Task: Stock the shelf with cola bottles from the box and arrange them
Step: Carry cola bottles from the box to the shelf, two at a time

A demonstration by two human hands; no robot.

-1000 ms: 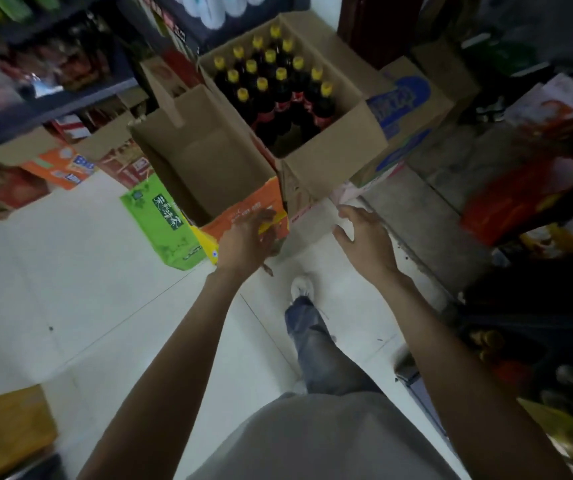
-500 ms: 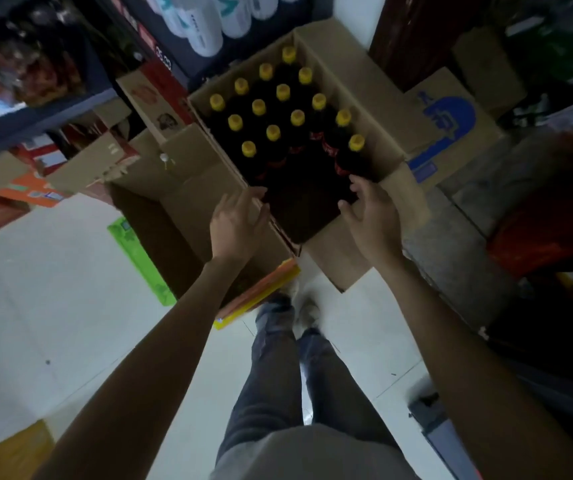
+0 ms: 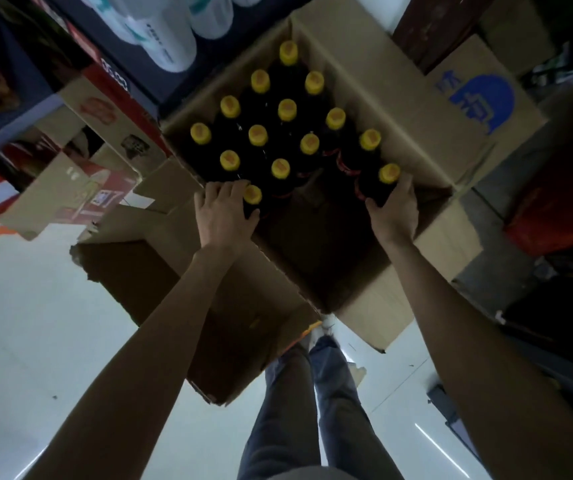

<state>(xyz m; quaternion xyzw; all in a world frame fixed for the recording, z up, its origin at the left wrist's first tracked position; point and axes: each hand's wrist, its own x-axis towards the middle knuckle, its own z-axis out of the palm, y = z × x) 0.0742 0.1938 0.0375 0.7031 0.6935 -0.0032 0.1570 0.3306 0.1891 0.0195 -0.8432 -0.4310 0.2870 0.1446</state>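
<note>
Fourteen yellow caps show in the open cardboard box (image 3: 375,77), which sits on the white floor (image 3: 35,323) below dark shelving. The cola bottles (image 3: 287,110) are dark, near black, with red labels visible on a few near the right, packed upright in diagonal rows toward the box's far end; the near end is bare. Left hand (image 3: 224,216) wraps the nearest bottle on the left (image 3: 252,195) at its neck. Right hand (image 3: 396,211) grips the nearest bottle on the right (image 3: 387,176) below its cap. Flaps folded out.
</note>
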